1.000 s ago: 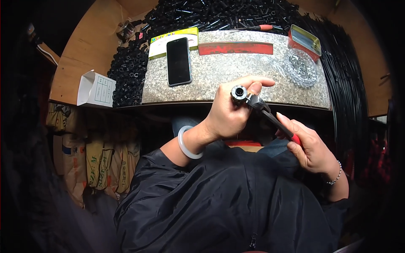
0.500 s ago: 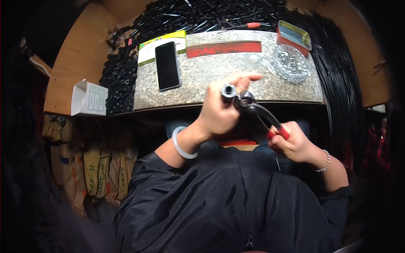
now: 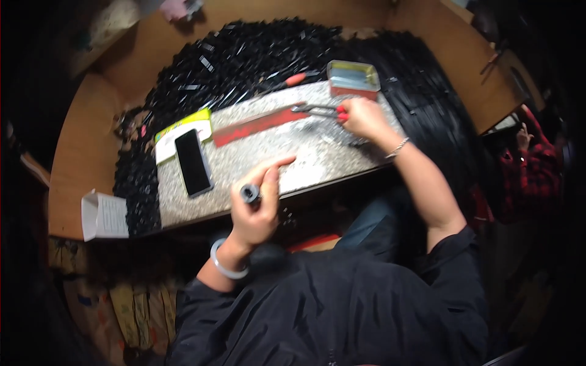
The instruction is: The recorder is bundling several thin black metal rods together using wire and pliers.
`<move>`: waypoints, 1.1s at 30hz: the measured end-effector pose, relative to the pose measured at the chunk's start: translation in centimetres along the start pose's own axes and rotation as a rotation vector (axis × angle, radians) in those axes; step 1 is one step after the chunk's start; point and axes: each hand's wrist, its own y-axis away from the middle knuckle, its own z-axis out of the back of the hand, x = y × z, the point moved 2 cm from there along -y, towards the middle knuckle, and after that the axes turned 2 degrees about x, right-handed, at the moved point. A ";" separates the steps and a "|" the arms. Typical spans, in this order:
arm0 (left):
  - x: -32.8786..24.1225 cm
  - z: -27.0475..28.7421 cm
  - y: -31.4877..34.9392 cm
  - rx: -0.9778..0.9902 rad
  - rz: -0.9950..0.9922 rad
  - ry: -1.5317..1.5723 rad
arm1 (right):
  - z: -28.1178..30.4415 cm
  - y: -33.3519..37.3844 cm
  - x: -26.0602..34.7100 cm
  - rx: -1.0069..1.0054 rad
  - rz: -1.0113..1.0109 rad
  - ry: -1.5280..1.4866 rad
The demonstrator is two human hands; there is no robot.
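Observation:
My left hand (image 3: pixel 253 213) is wrapped round a short dark tube (image 3: pixel 249 193) with a round hollow end turned up; its index finger stretches out to the right. My right hand (image 3: pixel 366 119) grips the red handles of a pair of pliers (image 3: pixel 320 110) over the speckled stone slab (image 3: pixel 235 168). The pliers' dark jaws point left, over the right end of a long red bar (image 3: pixel 262 127) lying on the slab. Beneath my right hand is a blurred, shiny clear bundle (image 3: pixel 345 134), partly hidden by the hand.
A phone (image 3: pixel 194 163) lies against a white and green box (image 3: pixel 177 137). Behind the slab are heaped black parts (image 3: pixel 244 55), a red-handled tool (image 3: pixel 295 79) and an open tin (image 3: pixel 354 78). A white carton (image 3: pixel 104 216) stands left; another person's red checked sleeve (image 3: pixel 531 174) shows right.
My right hand has carried the pliers away from the tube, up over the slab beside the red bar. My left hand keeps the tube, now lower left. The whole view has tilted and shifted.

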 end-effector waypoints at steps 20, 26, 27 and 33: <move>-1.1 -1.4 -0.6 0.124 -0.106 0.017 | 6.2 9.8 9.4 -0.515 0.691 -0.796; -0.6 -1.2 0.2 0.051 -0.115 0.035 | 5.8 10.4 11.0 -0.589 0.835 -0.652; -0.6 -1.1 0.4 0.041 -0.135 0.017 | 5.5 10.4 11.1 -0.576 0.813 -0.707; -1.0 -0.6 0.9 0.011 -0.143 -0.001 | 4.9 10.6 11.9 -0.585 0.792 -0.812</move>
